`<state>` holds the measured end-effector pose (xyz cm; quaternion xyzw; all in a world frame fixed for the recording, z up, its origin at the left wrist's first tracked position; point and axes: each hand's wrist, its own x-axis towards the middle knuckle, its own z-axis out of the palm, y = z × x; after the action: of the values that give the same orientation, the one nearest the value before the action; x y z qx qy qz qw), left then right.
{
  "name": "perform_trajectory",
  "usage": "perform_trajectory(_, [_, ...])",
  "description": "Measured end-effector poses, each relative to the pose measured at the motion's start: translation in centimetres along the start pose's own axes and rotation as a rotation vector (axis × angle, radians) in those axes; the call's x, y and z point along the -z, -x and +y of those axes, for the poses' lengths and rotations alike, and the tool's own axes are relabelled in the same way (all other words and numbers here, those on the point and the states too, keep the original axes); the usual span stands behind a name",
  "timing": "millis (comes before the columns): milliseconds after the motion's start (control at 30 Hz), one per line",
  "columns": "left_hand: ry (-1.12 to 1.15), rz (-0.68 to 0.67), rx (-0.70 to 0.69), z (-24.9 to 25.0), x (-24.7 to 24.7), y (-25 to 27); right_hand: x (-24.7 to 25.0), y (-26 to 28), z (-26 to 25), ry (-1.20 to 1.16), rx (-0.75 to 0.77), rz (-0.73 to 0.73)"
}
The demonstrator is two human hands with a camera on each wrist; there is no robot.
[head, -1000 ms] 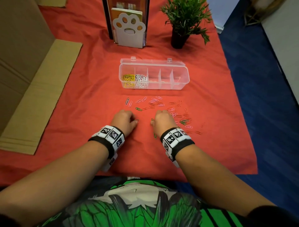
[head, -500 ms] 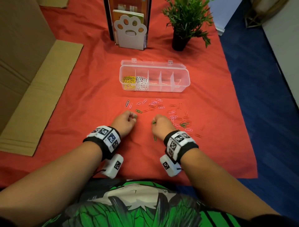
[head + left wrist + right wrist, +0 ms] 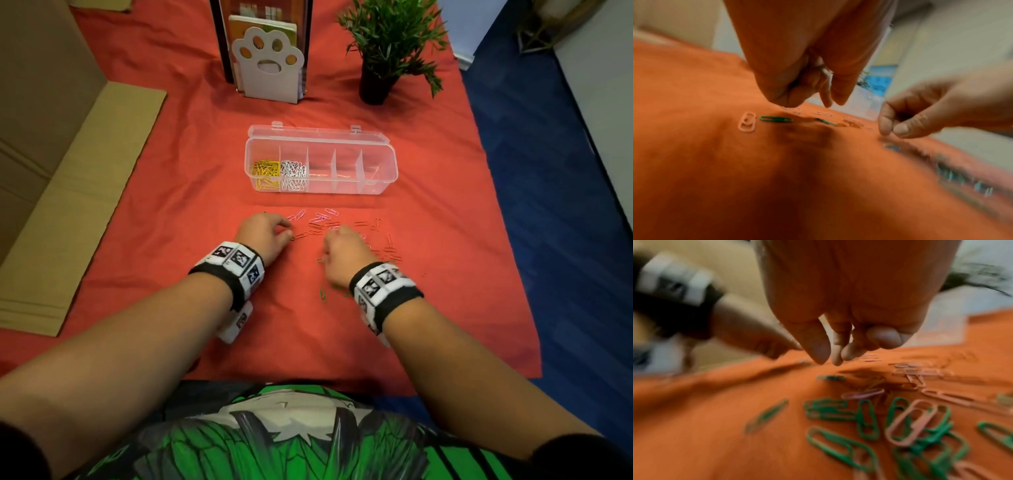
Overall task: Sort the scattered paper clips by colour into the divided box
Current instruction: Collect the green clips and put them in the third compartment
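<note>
The clear divided box (image 3: 387, 161) lies open on the red cloth, with yellow clips (image 3: 265, 173) in its leftmost cell and white clips (image 3: 293, 174) in the one beside it. Pink clips (image 3: 320, 217), red ones and green ones lie scattered in front of the box. My left hand (image 3: 289, 232) is curled at the scatter's left end, with bits of green showing inside its fingers (image 3: 825, 71). Just under it lie a green clip (image 3: 775, 119) and a pink clip (image 3: 747, 124). My right hand (image 3: 334, 233) hovers fingertips down (image 3: 828, 361), thumb and forefinger close together. No clip shows between them. Green clips (image 3: 865, 415) are heaped near its wrist.
A paw-shaped bookend (image 3: 270, 65) and a potted plant (image 3: 378, 85) stand behind the box. Flat cardboard (image 3: 85, 192) lies along the left of the cloth. The cloth ends at the right, with blue floor (image 3: 548, 171) beyond. One green clip (image 3: 323, 294) lies alone near my right wrist.
Both hands have moved away from me toward the scattered clips. The left has reached the scatter's left end and the right its middle.
</note>
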<state>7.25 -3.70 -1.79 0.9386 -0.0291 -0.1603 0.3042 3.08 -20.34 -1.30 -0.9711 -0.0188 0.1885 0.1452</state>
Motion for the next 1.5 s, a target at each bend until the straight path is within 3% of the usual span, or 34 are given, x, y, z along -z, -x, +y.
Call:
perform_trajectory(133, [-0.271, -0.02, -0.123, -0.4, -0.7, -0.2, -1.3, 1.0, -1.4, 0.223, 0.089, 0.016])
perform_trajectory(333, [-0.26, -0.034, -0.105, 0.0, -0.9, 0.6, -1.1, 1.2, -2.0, 0.221, 0.067, -0.015])
perform_trajectory(433, [0.025, -0.093, 0.033, 0.6, -0.2, 1.2, 0.2, 0.4, -0.3, -0.218, -0.075, -0.076])
perform_trajectory(567, [0.922, -0.375, 0.447, 1.8, 0.8, 3.0, 1.7, 1.4, 3.3, -1.12, -0.324, -0.09])
perform_trajectory(633, [1.172, -0.502, 0.458, 2.4, 1.4, 4.1, 2.9, 2.7, 5.3, -1.488, -0.395, -0.072])
perform_trajectory(733, [1.297, -0.506, 0.464, 3.1, 1.1, 4.8, 4.1, 4.0, 8.0, -1.742, -0.465, -0.073])
perform_trajectory(833, [1.16, -0.401, 0.537, 4.8, -0.7, 5.2, 4.3, 4.7, 9.5, -1.676, -0.468, -0.06])
perform_trajectory(900, [0.891, -0.272, 0.521, 5.1, -2.4, 5.1, 3.9, 4.5, 10.4, -1.514, -0.469, -0.042])
perform_trajectory(1067, [0.128, -0.067, 0.266, 4.5, -5.1, 6.3, 2.5, 3.8, 11.5, -0.364, -0.229, 0.054])
perform_trajectory(1167, [-0.179, -0.01, 0.164, 5.2, -5.9, 7.6, 1.5, 4.2, 11.4, -0.059, -0.094, 0.115])
perform_trajectory(1500, [-0.268, -0.077, 0.027, 4.9, -8.0, 7.8, -0.4, 4.4, 9.6, 0.204, 0.081, 0.159])
